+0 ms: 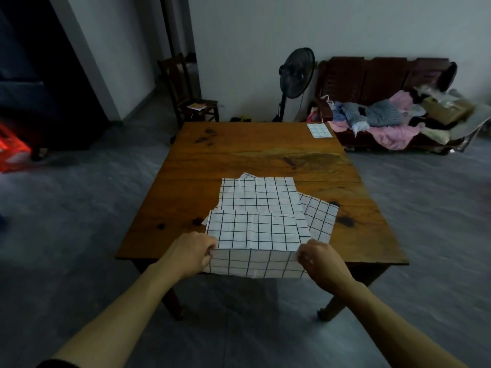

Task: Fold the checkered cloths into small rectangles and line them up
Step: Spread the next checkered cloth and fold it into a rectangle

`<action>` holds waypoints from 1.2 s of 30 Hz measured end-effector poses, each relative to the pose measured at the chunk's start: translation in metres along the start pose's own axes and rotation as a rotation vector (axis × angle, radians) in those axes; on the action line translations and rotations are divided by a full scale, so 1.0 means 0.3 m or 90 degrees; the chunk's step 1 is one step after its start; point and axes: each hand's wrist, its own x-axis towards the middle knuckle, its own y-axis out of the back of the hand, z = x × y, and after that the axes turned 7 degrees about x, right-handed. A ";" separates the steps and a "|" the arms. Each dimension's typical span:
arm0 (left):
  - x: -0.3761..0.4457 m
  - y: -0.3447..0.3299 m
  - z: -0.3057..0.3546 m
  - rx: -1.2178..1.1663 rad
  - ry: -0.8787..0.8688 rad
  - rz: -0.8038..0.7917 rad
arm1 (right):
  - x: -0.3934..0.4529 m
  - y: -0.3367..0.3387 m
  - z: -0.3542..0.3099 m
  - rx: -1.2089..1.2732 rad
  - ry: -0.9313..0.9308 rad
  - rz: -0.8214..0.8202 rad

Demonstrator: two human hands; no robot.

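At the near edge of the table: both hands hold 1 checkered cloth by its ends
Left hand: fingers curled tight, pinching the left end of the front cloth at its fold line; nothing else touched
Right hand: fingers curled likewise, pinching the right end of the same cloth at the same fold
Front cloth: thin white fabric with a black grid; creased vertically near its middle; its upper part lies flat on the table, its lower part hangs over the near edge
Second cloth: same grid fabric, spread flat just beyond the front cloth and partly under it; top edge uneven, with 1 raised corner
Third cloth: same pattern, lying askew to the right, tucked beneath the other 2
Folded cloth: 1 small neat rectangle at the far right corner of the table, well apart from the rest
Table: brown wood, square, smooth, with dark knots and stains
Beyond: a black fan; a dark wooden bench heaped with soft clothes
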 end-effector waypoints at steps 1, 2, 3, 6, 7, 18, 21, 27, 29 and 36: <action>0.007 0.001 -0.010 -0.006 -0.007 0.007 | 0.008 0.000 -0.008 0.000 -0.002 0.005; 0.018 0.003 -0.022 -0.016 -0.011 0.010 | 0.018 0.002 -0.016 0.001 -0.006 0.009; 0.034 0.006 -0.038 -0.026 -0.012 0.014 | 0.030 0.006 -0.023 -0.001 -0.013 0.014; 0.096 0.023 -0.097 -0.055 -0.001 0.029 | 0.087 0.029 -0.040 -0.001 -0.050 0.051; 0.119 0.028 -0.117 -0.057 -0.001 0.039 | 0.109 0.037 -0.048 0.002 -0.061 0.063; 0.288 0.020 -0.253 -0.092 -0.012 0.127 | 0.269 0.016 -0.096 -0.024 -0.145 0.088; 0.351 0.019 -0.270 -0.105 -0.003 0.146 | 0.322 0.011 -0.067 -0.022 -0.152 0.085; 0.520 -0.007 -0.291 -0.095 0.031 0.137 | 0.470 -0.037 0.050 -0.013 -0.166 0.060; 0.583 -0.017 -0.293 -0.083 0.044 0.121 | 0.524 -0.060 0.095 -0.008 -0.185 0.033; 0.766 -0.083 -0.280 -0.050 0.087 0.024 | 0.661 -0.173 0.231 0.011 -0.248 -0.068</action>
